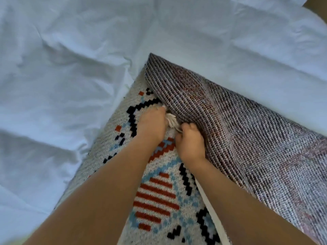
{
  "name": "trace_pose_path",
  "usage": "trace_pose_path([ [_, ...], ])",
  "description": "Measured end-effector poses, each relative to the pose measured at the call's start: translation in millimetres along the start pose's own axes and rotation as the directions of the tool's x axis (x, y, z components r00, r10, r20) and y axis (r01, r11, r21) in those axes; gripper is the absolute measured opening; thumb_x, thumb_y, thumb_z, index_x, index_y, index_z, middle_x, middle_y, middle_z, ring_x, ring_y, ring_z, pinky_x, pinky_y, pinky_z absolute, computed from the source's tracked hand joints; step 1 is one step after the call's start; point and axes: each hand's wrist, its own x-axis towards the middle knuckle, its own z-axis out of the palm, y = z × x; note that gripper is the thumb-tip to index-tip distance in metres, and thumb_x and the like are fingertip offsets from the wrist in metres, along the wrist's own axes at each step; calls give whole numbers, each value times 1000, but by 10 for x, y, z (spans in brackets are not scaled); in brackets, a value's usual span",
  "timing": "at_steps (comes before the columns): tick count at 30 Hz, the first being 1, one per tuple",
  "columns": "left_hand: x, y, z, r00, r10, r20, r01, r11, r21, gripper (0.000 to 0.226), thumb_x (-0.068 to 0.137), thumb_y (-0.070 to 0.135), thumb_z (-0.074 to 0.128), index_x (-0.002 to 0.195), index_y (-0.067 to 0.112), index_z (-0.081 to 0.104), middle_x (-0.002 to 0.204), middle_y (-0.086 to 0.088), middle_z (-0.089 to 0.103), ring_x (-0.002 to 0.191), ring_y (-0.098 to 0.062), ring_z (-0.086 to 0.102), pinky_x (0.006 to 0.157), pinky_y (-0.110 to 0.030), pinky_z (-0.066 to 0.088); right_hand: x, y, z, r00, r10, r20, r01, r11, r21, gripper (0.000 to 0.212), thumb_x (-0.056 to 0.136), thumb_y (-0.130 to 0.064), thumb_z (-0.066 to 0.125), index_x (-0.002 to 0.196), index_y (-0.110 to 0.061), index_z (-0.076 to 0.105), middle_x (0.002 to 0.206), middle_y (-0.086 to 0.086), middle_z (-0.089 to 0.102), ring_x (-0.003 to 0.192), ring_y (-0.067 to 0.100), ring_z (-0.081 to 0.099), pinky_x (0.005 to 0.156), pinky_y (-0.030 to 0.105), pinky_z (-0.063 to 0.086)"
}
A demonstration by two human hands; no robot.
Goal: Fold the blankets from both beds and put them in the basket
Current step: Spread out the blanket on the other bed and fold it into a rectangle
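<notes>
Both hands, left [151, 123] and right [190, 145], are closed on the white tassels [172, 121] of the blanket [247, 124], which lies on the bed [70, 59] beneath and right of them. A fold looks underway; next, carry this tasselled edge across to meet the opposite one.

Blanket [247, 131] cut off below, right.
</notes>
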Motion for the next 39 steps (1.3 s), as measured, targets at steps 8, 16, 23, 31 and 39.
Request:
trace_pose_path([
  [8, -1220, -993, -427, 990, -48, 134, 29, 990, 136, 26, 89, 30, 45, 98, 10, 58, 90, -10, 61, 76, -25, 53, 66, -33, 41, -992, -628, 377, 984, -121, 134, 121, 993, 8, 18, 88, -13, 49, 100, -2, 55, 106, 13, 54, 96, 29, 51, 77, 35, 35],
  [16, -2670, -2173, -695, 929, -223, 294, 104, 922, 373, 22, 83, 31, 42, 94, 22, 58, 98, 2, 66, 94, -23, 62, 73, -29, 43, -2112, -1303, 889, 934, -187, 305, 207, 978, -36, 19, 90, -17, 48, 103, -6, 57, 109, 10, 56, 98, 29, 54, 79, 34, 40],
  [23, -3152, -2416, -630, 926, -258, 276, 120, 894, 431, 26, 80, 31, 43, 94, 24, 63, 93, 4, 67, 87, -19, 64, 67, -26, 37, -2491, -1438, 1015, 926, -202, 318, 249, 962, -114, 18, 88, -11, 43, 97, -3, 57, 106, 13, 57, 96, 29, 54, 77, 35, 39],
  [31, -3163, -2209, -665, 908, -340, 245, 101, 745, 660, 54, 75, 44, 42, 120, 15, 49, 118, -7, 46, 116, -27, 36, 102, -55, 19, -2505, -1464, 987, 930, -222, 292, 263, 959, -109, 19, 83, -24, 49, 94, -8, 51, 98, 8, 51, 87, 25, 50, 65, 32, 37],
  [39, -3025, -1910, -497, 975, -18, 223, -101, 854, 510, 49, 89, 20, 51, 135, 14, 34, 117, -5, 55, 102, -24, 56, 79, -34, 44, -2397, -1624, 1102, 930, -120, 348, 211, 949, -235, 27, 87, -3, 48, 114, -5, 45, 116, 16, 51, 105, 32, 49, 77, 40, 43],
])
